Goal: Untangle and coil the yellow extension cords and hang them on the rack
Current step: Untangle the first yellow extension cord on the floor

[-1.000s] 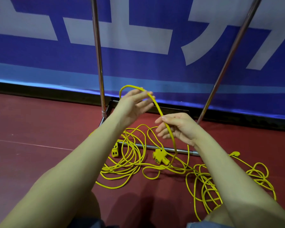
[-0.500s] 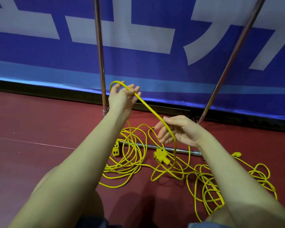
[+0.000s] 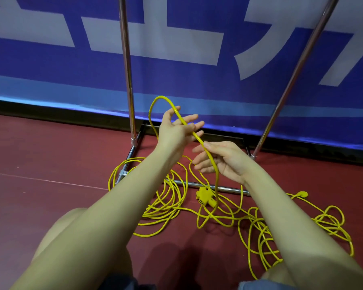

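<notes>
Your left hand is open, palm up, with a loop of cord draped over its spread fingers, so turns can stack there as a coil; your right hand pinches the same strand lightly, thumb on top, probably to feed slack across. The rest lies tangled on the floor around the rack base; nothing hangs yet.
</notes>
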Motion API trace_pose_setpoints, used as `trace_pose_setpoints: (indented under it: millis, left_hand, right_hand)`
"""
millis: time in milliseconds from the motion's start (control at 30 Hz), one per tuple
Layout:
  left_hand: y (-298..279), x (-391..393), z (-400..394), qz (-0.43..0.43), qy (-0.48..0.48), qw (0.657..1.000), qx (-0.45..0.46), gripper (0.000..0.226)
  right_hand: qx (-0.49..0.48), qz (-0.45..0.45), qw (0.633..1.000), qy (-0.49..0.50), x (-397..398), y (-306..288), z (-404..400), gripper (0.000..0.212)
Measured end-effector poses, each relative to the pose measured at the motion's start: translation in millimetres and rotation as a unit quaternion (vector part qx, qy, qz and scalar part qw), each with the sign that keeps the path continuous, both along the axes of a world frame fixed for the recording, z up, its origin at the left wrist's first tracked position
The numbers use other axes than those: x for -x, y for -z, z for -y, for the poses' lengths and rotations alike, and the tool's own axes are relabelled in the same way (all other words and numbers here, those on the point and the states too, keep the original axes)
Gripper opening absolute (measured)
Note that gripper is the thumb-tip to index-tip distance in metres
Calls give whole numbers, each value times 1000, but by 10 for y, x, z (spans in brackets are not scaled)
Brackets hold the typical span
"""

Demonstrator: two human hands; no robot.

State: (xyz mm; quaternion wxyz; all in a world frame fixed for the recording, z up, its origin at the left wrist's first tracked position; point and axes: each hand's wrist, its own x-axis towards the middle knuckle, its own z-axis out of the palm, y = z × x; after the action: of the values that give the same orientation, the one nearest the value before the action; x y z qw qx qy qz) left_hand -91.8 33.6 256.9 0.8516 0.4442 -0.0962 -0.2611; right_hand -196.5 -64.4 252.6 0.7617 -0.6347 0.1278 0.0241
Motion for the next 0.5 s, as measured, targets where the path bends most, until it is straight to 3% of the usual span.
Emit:
trace_pose_setpoints:
  millis: [167, 333, 500]
  left_hand:
    - [-73, -102, -3, -14, -53, 998, 30, 53]
    - [-42, -363, -130, -61, -134, 989, 32, 59]
    - [7, -281, -110, -104, -68, 992, 25, 56]
  right_hand:
    - [11, 1, 999, -45, 28, -57, 55, 30]
    - [118, -23, 988, -95, 76, 34, 142, 19]
    - [161, -31, 986, -40, 68, 72, 132, 21]
